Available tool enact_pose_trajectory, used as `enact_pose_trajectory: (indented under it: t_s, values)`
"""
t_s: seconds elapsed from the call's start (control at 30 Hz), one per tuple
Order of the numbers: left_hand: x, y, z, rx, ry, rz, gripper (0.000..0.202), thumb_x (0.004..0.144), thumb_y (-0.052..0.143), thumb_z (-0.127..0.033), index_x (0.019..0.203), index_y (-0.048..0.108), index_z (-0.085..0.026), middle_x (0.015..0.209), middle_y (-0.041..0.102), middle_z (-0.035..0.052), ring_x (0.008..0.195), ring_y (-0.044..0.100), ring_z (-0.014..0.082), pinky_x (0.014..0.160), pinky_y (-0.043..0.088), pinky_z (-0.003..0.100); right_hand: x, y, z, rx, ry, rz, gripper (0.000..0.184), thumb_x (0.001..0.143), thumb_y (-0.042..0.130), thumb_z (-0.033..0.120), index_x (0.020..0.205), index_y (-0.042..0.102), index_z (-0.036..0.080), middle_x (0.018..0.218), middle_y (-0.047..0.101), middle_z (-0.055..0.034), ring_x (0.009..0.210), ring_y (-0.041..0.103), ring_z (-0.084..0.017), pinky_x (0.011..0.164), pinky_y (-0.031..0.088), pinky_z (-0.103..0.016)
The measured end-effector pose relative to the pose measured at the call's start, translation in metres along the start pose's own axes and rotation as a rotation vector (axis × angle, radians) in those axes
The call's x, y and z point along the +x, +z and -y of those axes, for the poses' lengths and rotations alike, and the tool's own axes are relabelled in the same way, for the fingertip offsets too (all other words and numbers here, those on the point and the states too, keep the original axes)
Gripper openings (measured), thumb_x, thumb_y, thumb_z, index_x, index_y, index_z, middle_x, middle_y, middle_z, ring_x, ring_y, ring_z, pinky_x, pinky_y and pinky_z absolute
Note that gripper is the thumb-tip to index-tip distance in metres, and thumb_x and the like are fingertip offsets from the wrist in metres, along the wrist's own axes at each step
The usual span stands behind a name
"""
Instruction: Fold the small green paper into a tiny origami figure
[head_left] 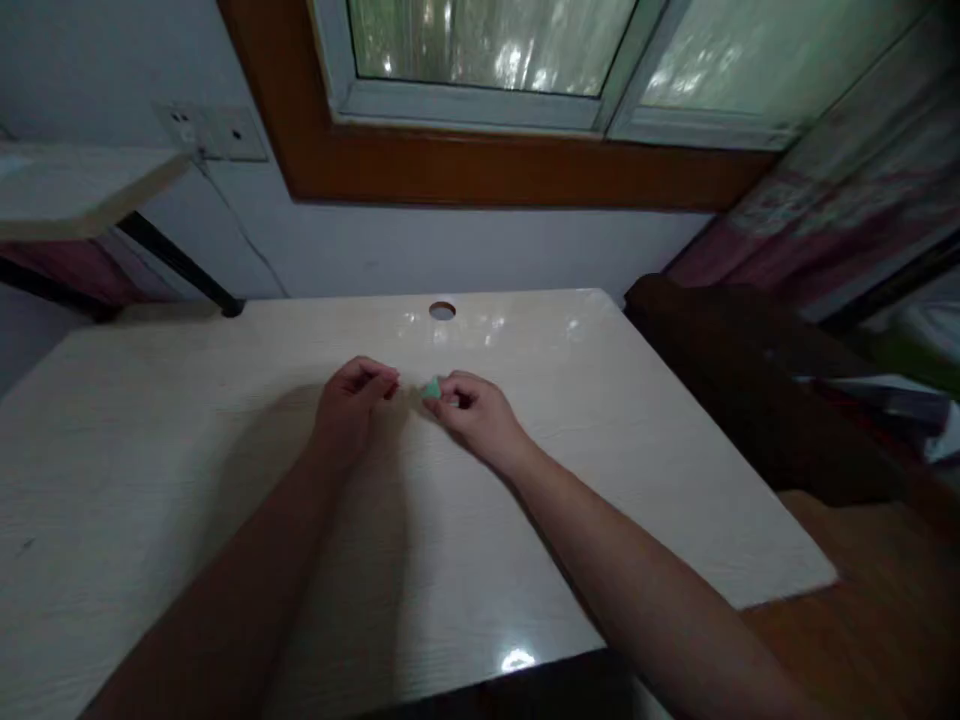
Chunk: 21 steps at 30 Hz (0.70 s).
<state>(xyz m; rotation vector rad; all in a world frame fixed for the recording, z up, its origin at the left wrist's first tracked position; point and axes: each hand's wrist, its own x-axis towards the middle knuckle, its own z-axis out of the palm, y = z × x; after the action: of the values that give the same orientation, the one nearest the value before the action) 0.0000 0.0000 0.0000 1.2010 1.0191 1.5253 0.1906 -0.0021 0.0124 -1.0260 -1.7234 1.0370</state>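
R hand pinches small green piece just below cable hole; L hand curled below-left of hole, can't tell if gripping.

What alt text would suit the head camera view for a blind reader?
Two bare hands are close together at a pale desk: the right hand pinches a small green piece, and the left hand curls beside it. A window is above the far edge.

The desk is smooth, faintly glossy wood-grain laminate, the frame matt brown wood; the scrap is too blurred to tell.
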Motion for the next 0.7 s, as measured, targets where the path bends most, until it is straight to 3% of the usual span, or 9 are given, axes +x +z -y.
enact_pose_trajectory:
  t_s: [0.17,0.33,0.7]
  values:
    - [-0.0064,0.0067,-0.0045,0.131,-0.007,0.125,0.018,0.083,0.068,-0.035,0.084,0.069,-0.017,0.074,0.064,0.0022,0.069,0.057,0.0139,0.067,0.045,0.024,-0.001,0.0002,-0.0015,0.061,0.036,-0.007,0.02,0.08,0.067,0.036,0.076,0.066,0.016,0.073,0.054,-0.0003,0.065,0.047,-0.012,0.059,0.035,-0.023]
    - [-0.0086,0.0094,-0.0074,0.271,-0.01,0.178,0.019,0.077,0.074,-0.035,0.076,0.067,-0.017,0.073,0.064,0.0011,0.069,0.056,0.0142,0.064,0.043,0.024,-0.0001,0.0015,-0.0047,0.059,0.039,-0.01,0.023,0.078,0.068,0.039,0.074,0.065,0.017,0.069,0.052,0.0005,0.062,0.044,-0.011,0.057,0.035,-0.023]
    - [-0.0099,0.0083,-0.0095,0.179,0.009,0.207,0.017,0.079,0.073,-0.032,0.074,0.067,-0.017,0.073,0.062,0.001,0.07,0.055,0.014,0.066,0.043,0.024,-0.0009,0.0034,-0.0008,0.145,0.054,0.011,0.031,0.075,0.071,0.044,0.068,0.058,0.017,0.065,0.049,0.0022,0.057,0.041,-0.01,0.054,0.032,-0.024]
